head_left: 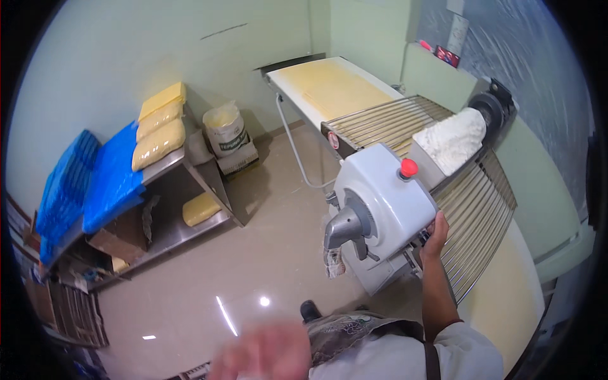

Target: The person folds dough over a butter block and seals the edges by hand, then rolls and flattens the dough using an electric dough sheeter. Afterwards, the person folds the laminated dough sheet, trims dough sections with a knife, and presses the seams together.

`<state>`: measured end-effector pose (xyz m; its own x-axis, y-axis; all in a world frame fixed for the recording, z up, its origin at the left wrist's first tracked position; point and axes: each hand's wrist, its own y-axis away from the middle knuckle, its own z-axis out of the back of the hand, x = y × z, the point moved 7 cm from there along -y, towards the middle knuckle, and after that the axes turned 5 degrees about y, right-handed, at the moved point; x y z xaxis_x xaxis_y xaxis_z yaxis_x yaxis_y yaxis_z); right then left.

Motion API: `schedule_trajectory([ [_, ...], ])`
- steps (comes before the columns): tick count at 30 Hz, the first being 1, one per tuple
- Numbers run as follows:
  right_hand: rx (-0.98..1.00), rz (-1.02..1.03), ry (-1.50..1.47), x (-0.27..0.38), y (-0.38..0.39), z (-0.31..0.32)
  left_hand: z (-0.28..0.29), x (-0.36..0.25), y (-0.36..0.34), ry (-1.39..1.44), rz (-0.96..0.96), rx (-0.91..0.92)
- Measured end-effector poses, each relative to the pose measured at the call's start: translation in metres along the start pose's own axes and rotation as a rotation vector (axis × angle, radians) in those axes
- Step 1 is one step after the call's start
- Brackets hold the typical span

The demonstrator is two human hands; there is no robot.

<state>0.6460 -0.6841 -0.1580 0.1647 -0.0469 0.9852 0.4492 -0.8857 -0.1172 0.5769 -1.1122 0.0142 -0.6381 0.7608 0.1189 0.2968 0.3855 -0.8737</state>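
Note:
A dough sheeter stands in front of me, with a white housing (pixel 386 183), a red push button (pixel 408 168) and a grey lever handle (pixel 342 231) wrapped near its end. My right hand (pixel 434 237) is at the housing's near right edge, its fingers curled against small dark controls; what they grip there is partly hidden. White flour (pixel 451 140) fills the tray over the machine's metal guard bars (pixel 373 123). Smeared by motion, my left hand (pixel 263 351) hovers at the lower edge, apart from the machine; its fingers cannot be made out.
Yellowish belts (pixel 342 82) extend from both sides of the sheeter. At left, a steel shelf table (pixel 171 166) bears yellow wrapped blocks (pixel 159 130) and blue plastic sheeting (pixel 114 180). A white sack (pixel 226 130) stands by the wall. The tiled floor (pixel 253 253) is shiny.

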Motion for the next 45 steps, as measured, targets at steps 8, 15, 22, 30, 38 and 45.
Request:
schedule_trajectory([
  [8, -0.043, 0.142, -0.122, 0.009, 0.003, -0.009, 0.104, 0.145, 0.266, -0.177, 1.678, -0.044],
  [15, -0.064, 0.137, -0.098, 0.009, 0.002, -0.005, 0.108, 0.147, 0.251, -0.644, 1.617, 0.034],
  [22, -0.174, 0.139, 0.009, 0.016, 0.010, -0.006, 0.116, 0.156, 0.248, -0.592, 1.575, 0.160],
  [30, -0.147, 0.181, 0.032, 0.010, 0.004, 0.002, 0.116, 0.154, 0.247, -0.572, 1.504, 0.183],
  [38, -0.033, 0.981, 0.742, 0.108, 0.051, -0.061, 0.042, 0.103, 0.078, -0.393, 0.553, -0.109],
  [45, 0.125, 0.972, 0.820, 0.131, 0.059, -0.087, -0.102, -0.038, -0.049, 0.414, -0.301, 0.054],
])
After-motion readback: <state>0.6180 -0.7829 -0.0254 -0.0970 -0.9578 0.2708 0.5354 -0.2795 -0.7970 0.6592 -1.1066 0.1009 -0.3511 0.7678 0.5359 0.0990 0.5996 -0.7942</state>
